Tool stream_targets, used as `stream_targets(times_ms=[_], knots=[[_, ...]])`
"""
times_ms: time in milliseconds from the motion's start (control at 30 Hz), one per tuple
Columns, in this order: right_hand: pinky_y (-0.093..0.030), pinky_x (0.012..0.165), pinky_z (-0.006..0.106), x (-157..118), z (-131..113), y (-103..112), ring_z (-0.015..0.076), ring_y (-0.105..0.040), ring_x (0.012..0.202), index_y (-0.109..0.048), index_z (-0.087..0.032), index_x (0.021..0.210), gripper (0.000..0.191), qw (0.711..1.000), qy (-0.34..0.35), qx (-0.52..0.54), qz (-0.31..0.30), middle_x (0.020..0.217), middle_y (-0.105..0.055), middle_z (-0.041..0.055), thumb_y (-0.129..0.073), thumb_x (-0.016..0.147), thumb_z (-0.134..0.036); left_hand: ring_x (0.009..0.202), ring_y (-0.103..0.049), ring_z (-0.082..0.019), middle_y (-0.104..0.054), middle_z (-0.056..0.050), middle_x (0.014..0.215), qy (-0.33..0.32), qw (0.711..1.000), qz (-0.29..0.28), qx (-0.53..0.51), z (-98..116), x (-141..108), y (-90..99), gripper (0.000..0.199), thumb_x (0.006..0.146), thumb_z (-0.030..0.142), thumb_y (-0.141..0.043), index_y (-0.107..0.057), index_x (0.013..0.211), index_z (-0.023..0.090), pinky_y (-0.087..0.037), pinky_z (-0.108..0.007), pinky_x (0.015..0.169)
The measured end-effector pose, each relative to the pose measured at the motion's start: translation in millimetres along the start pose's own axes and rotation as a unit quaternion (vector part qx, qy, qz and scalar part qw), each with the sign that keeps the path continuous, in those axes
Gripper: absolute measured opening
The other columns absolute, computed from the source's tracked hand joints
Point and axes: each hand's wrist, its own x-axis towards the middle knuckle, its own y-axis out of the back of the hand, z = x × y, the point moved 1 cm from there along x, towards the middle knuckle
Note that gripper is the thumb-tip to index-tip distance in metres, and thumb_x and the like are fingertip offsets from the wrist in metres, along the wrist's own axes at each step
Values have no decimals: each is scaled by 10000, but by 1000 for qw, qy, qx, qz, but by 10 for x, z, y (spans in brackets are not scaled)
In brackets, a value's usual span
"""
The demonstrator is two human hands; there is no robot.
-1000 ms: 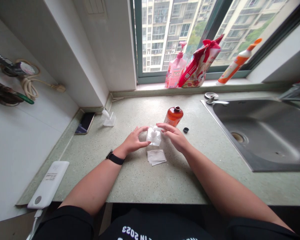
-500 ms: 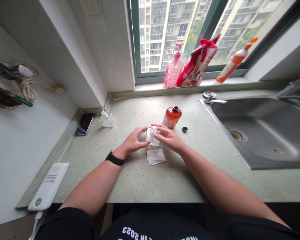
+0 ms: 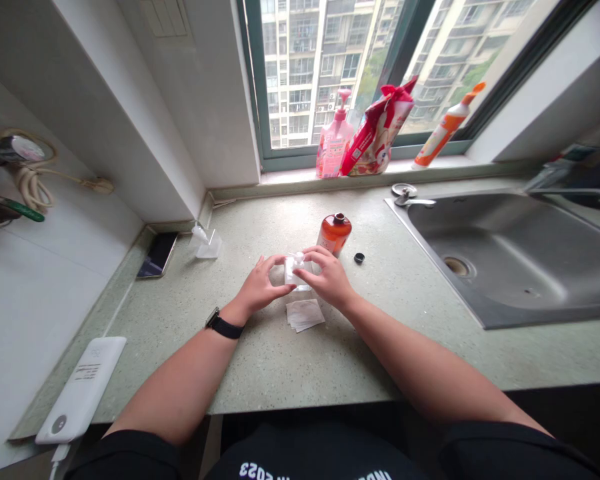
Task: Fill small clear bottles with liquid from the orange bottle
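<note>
Clear pump bottle [image 3: 289, 272]: upright on counter [image 3: 260, 373], between both hands
Left hand [image 3: 260, 287]: at 8 o'clock, half-curled, bracing bottle's side
Right hand [image 3: 333, 280]: at 3 o'clock, pinching near pump top [image 3: 299, 257]
Amber bottle [image 3: 334, 233]: uncapped, at 1 o'clock; could tip and spill if knocked by right-hand knuckles

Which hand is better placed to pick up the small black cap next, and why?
Probably the right hand: the black cap lies on that side, near the amber bottle. The left hand is farther off, across the clear pump bottle.
</note>
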Motion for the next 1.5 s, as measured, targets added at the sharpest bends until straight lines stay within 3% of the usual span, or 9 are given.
stream_targets(times_ms=[167, 267, 333, 467, 667, 800, 900, 1133, 1500], knots=[[-595, 974, 459, -13, -26, -5, 270, -728, 1046, -774, -248, 954, 159, 999, 31, 13, 23, 1100, -758, 83, -804, 909, -398, 1263, -691, -353, -742, -97, 1304, -13, 1000, 17, 6, 17, -19, 9, 684, 800, 683, -861, -665, 1288, 246, -331, -609, 1302], [-596, 977, 450, 1, -110, 125, 254, -728, 1048, -794, -257, 996, 188, 998, 50, 44, 16, 1106, -756, 75, -789, 937, -435, 1323, -659, -365, -731, -126, 1342, -49, 998, 24, -28, 20, -27, 35, 780, 873, 859, -652, -644, 1347, 241, -328, -591, 1301], [-594, 980, 440, 28, -175, 274, 247, -725, 1067, -807, -265, 1037, 219, 995, 59, 74, 10, 1117, -748, 72, -788, 945, -463, 1401, -611, -352, -708, -148, 1399, -59, 996, 38, -61, 15, -35, 50, 756, 994, 844, -442, -611, 1405, 233, -366, -560, 1276], [-578, 1040, 443, 122, -263, 663, 271, -702, 1194, -821, -285, 1101, 288, 985, 67, 152, 34, 1166, -724, 75, -817, 920, -508, 1362, -636, -317, -732, -145, 1364, -40, 993, 70, -88, 3, -51, 64, 683, 1076, 747, -349, -569, 1448, 218, -392, -528, 1252], [-576, 982, 410, 279, -140, 1255, 226, -702, 1018, -785, -280, 960, 284, 961, 91, 164, 201, 1042, -682, 27, -878, 841, -520, 1304, -659, -303, -751, -138, 1306, -27, 993, 79, -77, 18, -53, 54, 605, 1086, 684, -397, -607, 1396, 209, -430, -505, 1219], [-564, 993, 438, 326, 170, 1564, 231, -691, 1000, -708, -248, 860, 371, 945, 55, 48, 319, 1058, -685, 28, -895, 768, -555, 1292, -658, -303, -758, -134, 1287, -17, 995, 77, -68, 18, -43, 42, 576, 1088, 662, -396, -615, 1382, 217, -436, -505, 1208], [-528, 1045, 464, 317, 468, 1708, 257, -693, 1042, -707, -232, 831, 355, 933, 15, -57, 356, 1043, -710, 47, -906, 730, -509, 1282, -660, -305, -758, -134, 1285, -5, 995, 80, -60, 10, -39, 44, 571, 1089, 654, -393, -613, 1382, 217, -445, -505, 1196], [-524, 1038, 455, 275, 1077, 1775, 259, -688, 1020, -675, -225, 789, 279, 908, -117, -115, 386, 1023, -725, 57, -855, 701, -420, 1275, -660, -308, -757, -138, 1279, 13, 996, 75, -51, 12, -26, 49, 547, 1081, 631, -419, -621, 1366, 210, -446, -500, 1193], [-510, 1033, 428, 405, 1385, 1613, 261, -668, 1014, -670, -235, 784, 297, 904, -128, -153, 378, 989, -690, 52, -846, 720, -466, 1244, -678, -296, -775, -107, 1218, 36, 995, 75, -54, -15, -7, 26, 512, 1055, 638, -485, -658, 1309, 229, -470, -474, 1162]])
